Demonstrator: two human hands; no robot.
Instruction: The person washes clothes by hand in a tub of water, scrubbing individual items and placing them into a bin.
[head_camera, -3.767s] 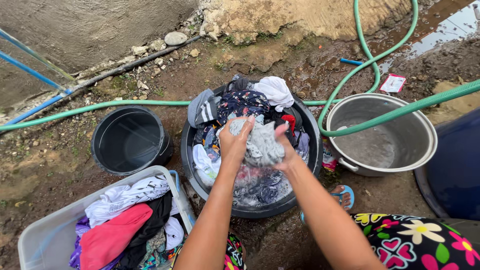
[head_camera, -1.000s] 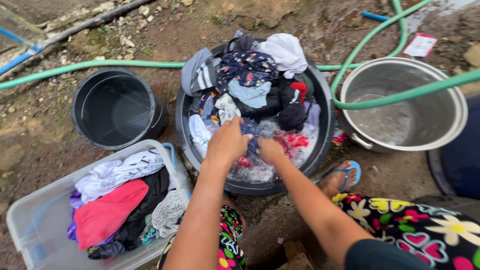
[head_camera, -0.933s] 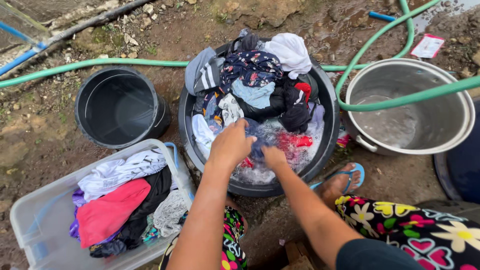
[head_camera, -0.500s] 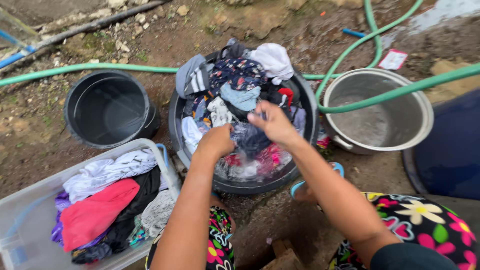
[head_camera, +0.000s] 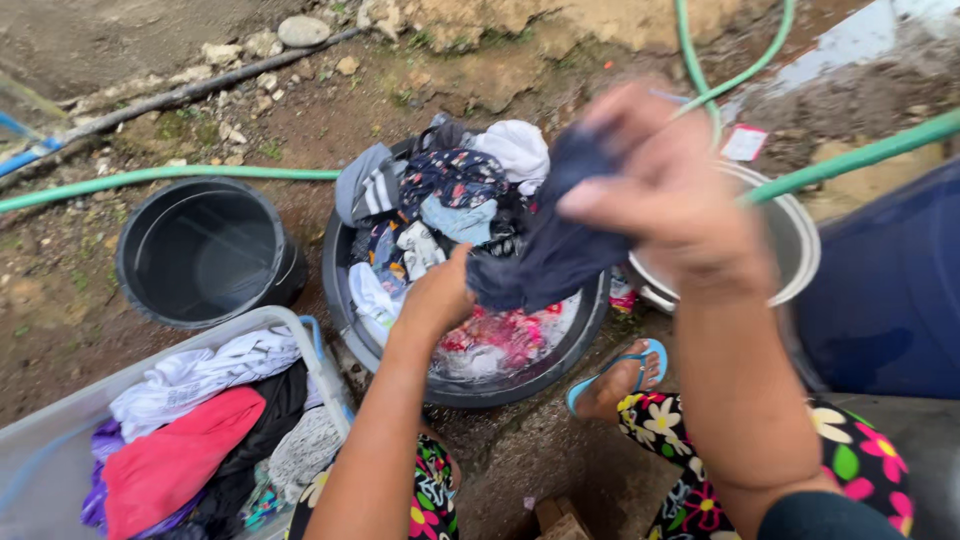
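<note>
In black basin (head_camera: 345, 330): soapy laundry (head_camera: 450, 195); both hands gripping dark garment (head_camera: 545, 255).

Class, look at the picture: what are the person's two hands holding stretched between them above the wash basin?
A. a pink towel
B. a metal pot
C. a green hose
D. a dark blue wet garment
D: the right hand is raised and grips one end of the dark blue garment, while the left hand holds its lower end over the black wash basin full of clothes.
</note>
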